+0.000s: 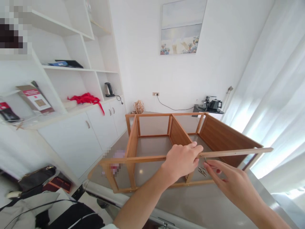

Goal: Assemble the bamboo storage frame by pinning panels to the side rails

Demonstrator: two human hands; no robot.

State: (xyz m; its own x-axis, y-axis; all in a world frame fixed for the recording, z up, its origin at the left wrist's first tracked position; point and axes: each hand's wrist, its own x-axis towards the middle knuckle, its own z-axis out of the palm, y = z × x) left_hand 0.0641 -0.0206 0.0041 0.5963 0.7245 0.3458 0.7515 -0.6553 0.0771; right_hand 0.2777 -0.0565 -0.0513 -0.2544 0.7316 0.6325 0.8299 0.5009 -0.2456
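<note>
A wooden shelf frame (147, 158) lies on its side on the grey table, with brown panels set between its rails. My left hand (182, 159) is wrapped over the near upper rail, where the middle panel (179, 132) meets it. Just to the right, my right hand (228, 175) pinches a small thin metal piece (205, 159) below that same rail. Its tip is close under the wood; whether it sits in a hole I cannot tell. Several loose screws (202, 172) lie on the tabletop beside my right fingertips.
The grey table (190, 203) stretches under the frame. Behind it, a black stand holds a kettle (215, 104). White cabinets (71, 136) and shelves line the left, with a red cloth (85, 99) and a steel kettle (109, 89). Curtains (269, 95) hang at right.
</note>
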